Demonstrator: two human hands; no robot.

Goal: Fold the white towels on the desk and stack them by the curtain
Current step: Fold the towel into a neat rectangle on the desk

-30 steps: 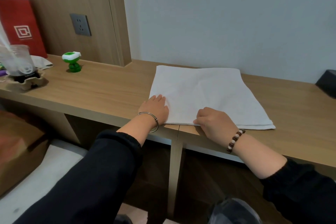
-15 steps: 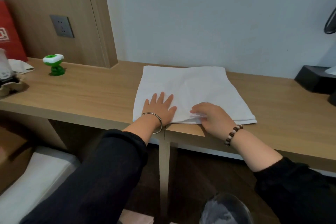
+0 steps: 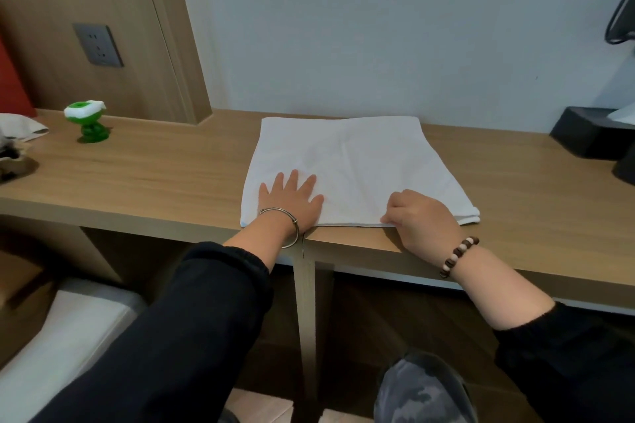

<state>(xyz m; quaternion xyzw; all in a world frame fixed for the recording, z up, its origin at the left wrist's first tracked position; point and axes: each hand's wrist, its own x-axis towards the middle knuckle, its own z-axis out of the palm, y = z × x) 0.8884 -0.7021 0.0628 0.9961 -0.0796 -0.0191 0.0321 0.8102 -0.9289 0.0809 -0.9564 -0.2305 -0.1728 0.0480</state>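
A white towel, folded into a flat layered rectangle, lies on the wooden desk against the pale wall. My left hand presses flat on its near left part with the fingers spread. At the towel's near edge, my right hand has curled fingers that pinch the hem. No curtain shows in this view.
A green and white toy stands at the desk's left, near a wall socket and a crumpled white cloth. A black box sits at the far right. A white cushion lies below left.
My left hand has gone from a loose curl at the towel's corner to lying flat and spread on it. The view has swung right and closer.
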